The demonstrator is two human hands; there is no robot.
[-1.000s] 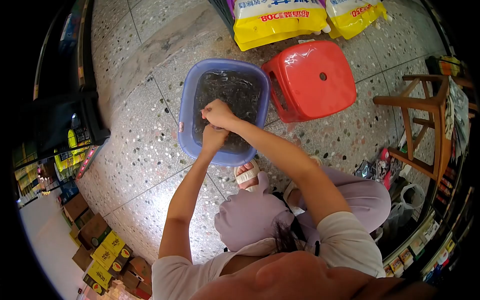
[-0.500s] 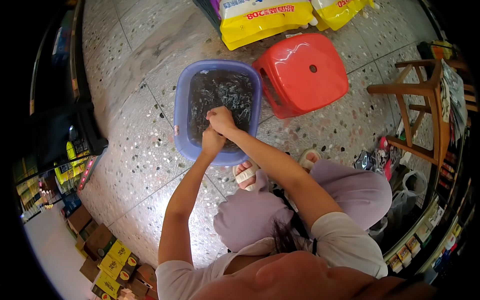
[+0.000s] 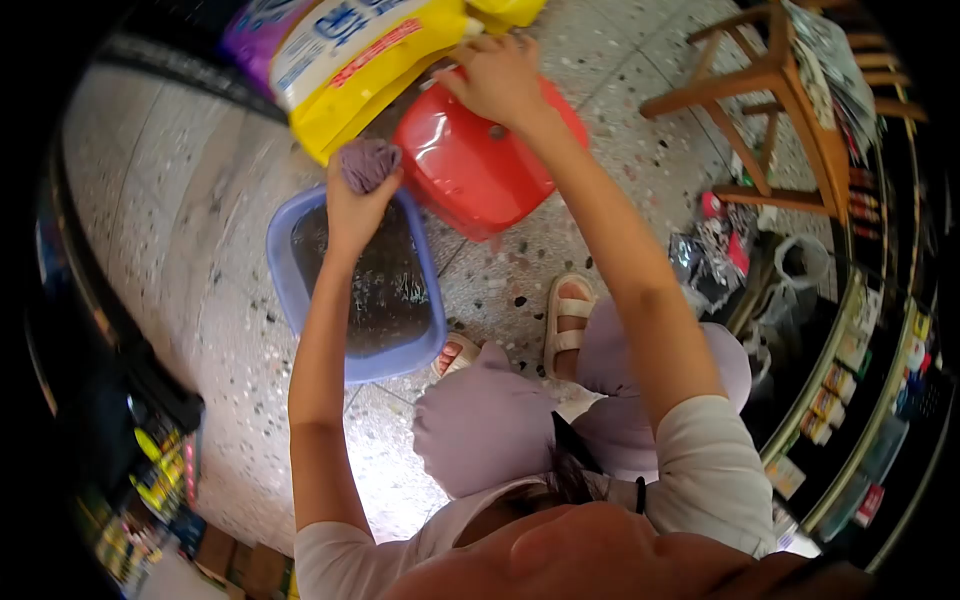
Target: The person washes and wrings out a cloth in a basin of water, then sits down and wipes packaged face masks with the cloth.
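Left hand (image 3: 358,210): grip closed round a bunched purple-grey cloth (image 3: 368,165), thumb on one side, fingers on the other. Cloth sits at the far end of the blue basin (image 3: 283,262), in view between its far rim, the yellow bag (image 3: 335,120) and the red stool (image 3: 475,165). Height over the rim not clear; contact with bag or stool can't be told.

Right hand (image 3: 497,80): at the stool's far edge, beside the bag, fingers spread. Can't tell if that grip is open or taking hold of an edge; nothing loose seen in it.

Basin on the speckled floor (image 3: 215,310), dark water (image 3: 385,290) inside, stool just beside it.

Doing it well, my judgement: keep the cloth one tight wad, no loose tail to drag on rim or bag. Firm thumb, since wet cloth probably slips. Hold it over the water so drips land in the basin, not on floor or sandals (image 3: 570,315). Right hand: settle on a solid stool edge, fingers clear of the bag. Long lean, so weight over the feet, not on the basin rim.
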